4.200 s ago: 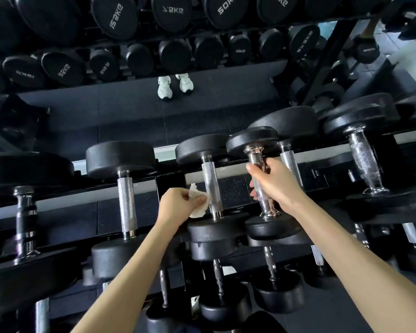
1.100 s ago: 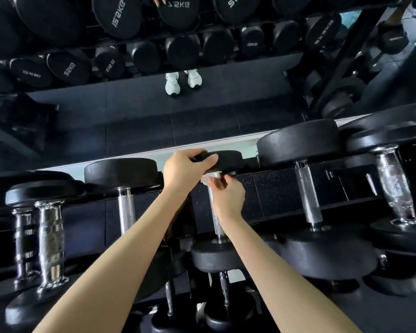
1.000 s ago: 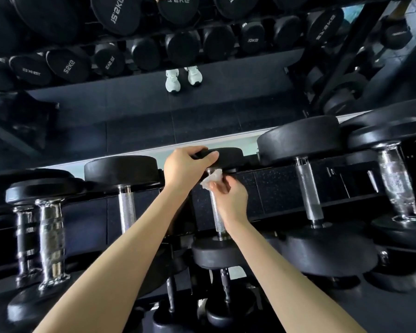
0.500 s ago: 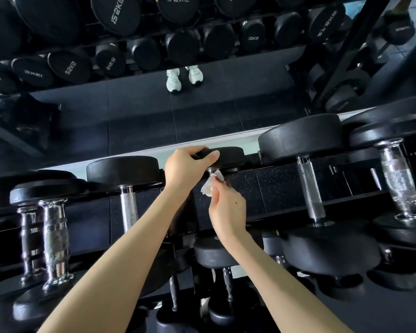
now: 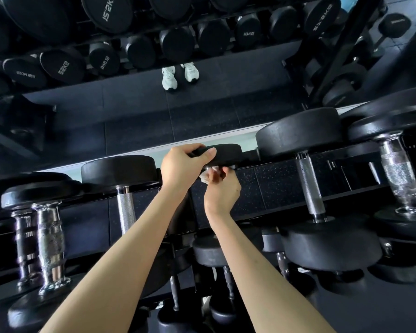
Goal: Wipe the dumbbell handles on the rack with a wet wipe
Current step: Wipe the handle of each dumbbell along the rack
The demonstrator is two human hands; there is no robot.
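Dumbbell rack [image 5: 181, 222] before a mirror [image 5: 202, 111].
Left hand [image 5: 180, 164] grips a far dumbbell head [image 5: 228, 152]; right hand [image 5: 222, 193] pinches the wet wipe [image 5: 205, 177] beneath it.

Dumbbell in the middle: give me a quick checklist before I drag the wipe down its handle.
1. The left hand grips the dumbbell's far head to steady it: ok.
2. The right hand pinches the wet wipe: ok.
3. The wet wipe sits at the top of the handle, just under the far head: ok.
4. The wet wipe is wrapped fully round the handle: cannot tell, the right hand hides it.
5. The near head is settled in place: cannot tell, the right forearm covers part of it.
6. The neighbouring handle on the right stands apart from the right hand: ok.
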